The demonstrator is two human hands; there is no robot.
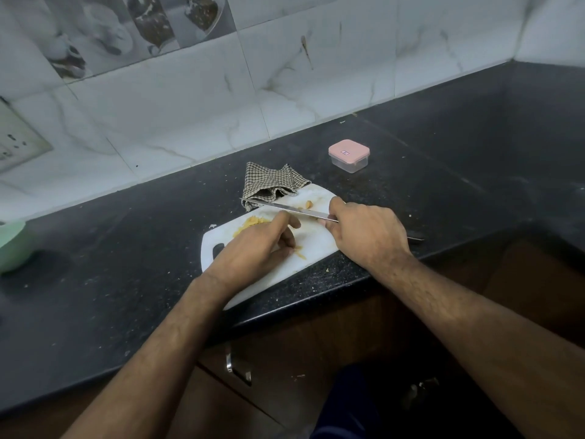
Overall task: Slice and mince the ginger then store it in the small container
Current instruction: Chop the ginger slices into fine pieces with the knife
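Note:
A white cutting board (316, 245) lies at the counter's front edge. A pile of minced ginger (250, 224) sits on its left part, a small ginger piece (307, 204) near its far edge, and a few shreds (300, 254) by my left palm. My right hand (364, 236) grips a knife (285, 208), blade pointing left above the board. My left hand (262, 245) rests over the board with curled fingers, its forefinger touching the blade's edge. The small clear container with a pink lid (349, 155) stands shut on the counter behind the board.
A checked cloth (270, 183) lies crumpled at the board's far left corner. A pale green bowl (11, 245) sits at the far left of the black counter (126, 264). The tiled wall rises behind; wooden cabinet doors are below the counter edge.

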